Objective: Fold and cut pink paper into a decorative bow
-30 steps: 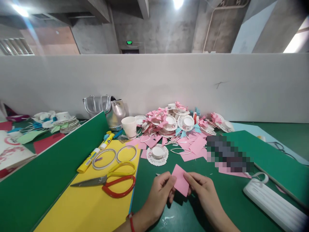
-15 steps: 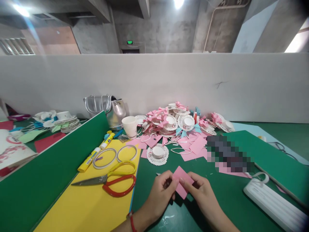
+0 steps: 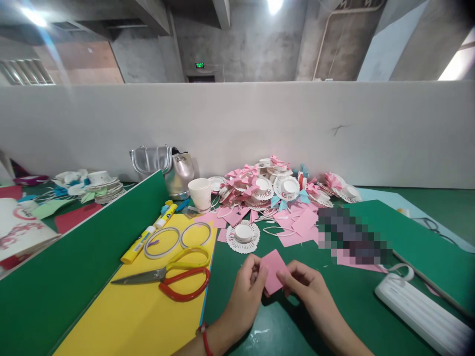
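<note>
A small pink square of paper [image 3: 273, 271] is pinched from both sides, left hand [image 3: 248, 296] and right hand [image 3: 309, 291] each closed on an edge. Compared with a second ago, the sheet's been lifted a bit and tilted more upright, and it looks narrower, so it's probably been folded, though the crease can't really be made out. It's held just above the green table mat [image 3: 356, 301], right between the fingertips, with the red-and-yellow scissors [image 3: 174, 278] lying untouched off to the left.
</note>
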`<state>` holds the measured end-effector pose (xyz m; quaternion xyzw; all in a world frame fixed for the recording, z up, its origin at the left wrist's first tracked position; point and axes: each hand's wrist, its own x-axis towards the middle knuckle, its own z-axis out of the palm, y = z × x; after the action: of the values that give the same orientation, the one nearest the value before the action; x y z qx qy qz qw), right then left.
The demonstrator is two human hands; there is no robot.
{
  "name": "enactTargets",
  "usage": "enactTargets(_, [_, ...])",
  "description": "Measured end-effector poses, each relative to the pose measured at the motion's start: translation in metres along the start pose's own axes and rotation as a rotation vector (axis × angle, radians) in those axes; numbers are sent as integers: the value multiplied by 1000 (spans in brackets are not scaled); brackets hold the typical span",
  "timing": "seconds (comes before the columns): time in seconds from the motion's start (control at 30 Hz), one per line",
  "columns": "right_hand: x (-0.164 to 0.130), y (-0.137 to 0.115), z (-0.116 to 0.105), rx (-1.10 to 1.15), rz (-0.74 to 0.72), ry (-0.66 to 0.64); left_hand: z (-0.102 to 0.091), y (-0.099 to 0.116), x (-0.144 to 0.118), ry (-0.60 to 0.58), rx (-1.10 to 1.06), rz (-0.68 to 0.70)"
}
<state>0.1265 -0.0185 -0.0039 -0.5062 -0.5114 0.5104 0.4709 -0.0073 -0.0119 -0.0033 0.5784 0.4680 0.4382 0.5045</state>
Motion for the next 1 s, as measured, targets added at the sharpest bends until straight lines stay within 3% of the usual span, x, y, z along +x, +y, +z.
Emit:
enactTargets(0.17, [0,1,6,-28,74,-195,-1,1,1,74,16,50])
enactTargets(0.4, [0,0,4,67,86,-86,-3,2,2,-5,-139,-31])
enactTargets(0.6, [-1,5,0,99,82,23,-3,1,4,-64,-149,-122])
enactTargets(0.73, [0,5,-1,46,35,-17,-3,2,4,-34,-133,-125])
enactTargets(1.0, [3,6,-3,2,-49,45,-2,-3,2,-150,-146,-185])
